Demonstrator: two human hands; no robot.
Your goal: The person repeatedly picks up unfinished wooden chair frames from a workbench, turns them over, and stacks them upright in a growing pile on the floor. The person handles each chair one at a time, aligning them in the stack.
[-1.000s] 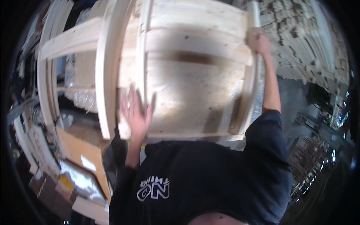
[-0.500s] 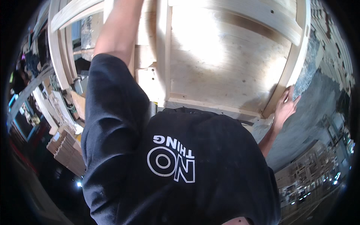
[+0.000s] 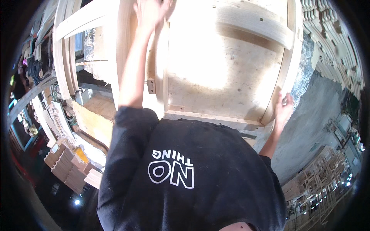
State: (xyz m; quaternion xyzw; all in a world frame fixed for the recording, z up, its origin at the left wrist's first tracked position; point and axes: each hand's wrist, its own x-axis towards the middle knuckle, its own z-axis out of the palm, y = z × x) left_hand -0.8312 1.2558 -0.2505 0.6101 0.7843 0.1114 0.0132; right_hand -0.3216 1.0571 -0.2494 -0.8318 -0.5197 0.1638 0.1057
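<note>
Bearing on the work in hand, a pale wooden frame point(image 3: 216, 116) lies directly in front of the person, its near edge close to the body. The left hand point(image 3: 149, 13) is at the far left of it, over or on the left rail point(image 3: 162, 69). Thumb and fingers stand apart, but the tips reach the edge of view; whether it is clamped on wood cannot be told. The right hand point(image 3: 284, 109) is beside the near right corner, fingers loosely bent and apart, nothing seen between them; contact with the right rail point(image 3: 284, 69) cannot be confirmed.

Progress, as judged: the rails, the panel point(image 3: 208, 92) and a curved crosspiece point(image 3: 256, 26) appear to sit in position, so the main shape seems made up. A small block point(image 3: 151, 86) with two dark holes sits beside the left rail; no screw can be made out in them. Whether fixing or finishing is left cannot be determined.

Markings: none readable on the frame. The person's dark shirt point(image 3: 189, 208) carries large white lettering point(image 3: 171, 169), upside down in this view. A pale strip point(image 3: 56, 121) at left bears dark marks, too small to read reliably.
</note>
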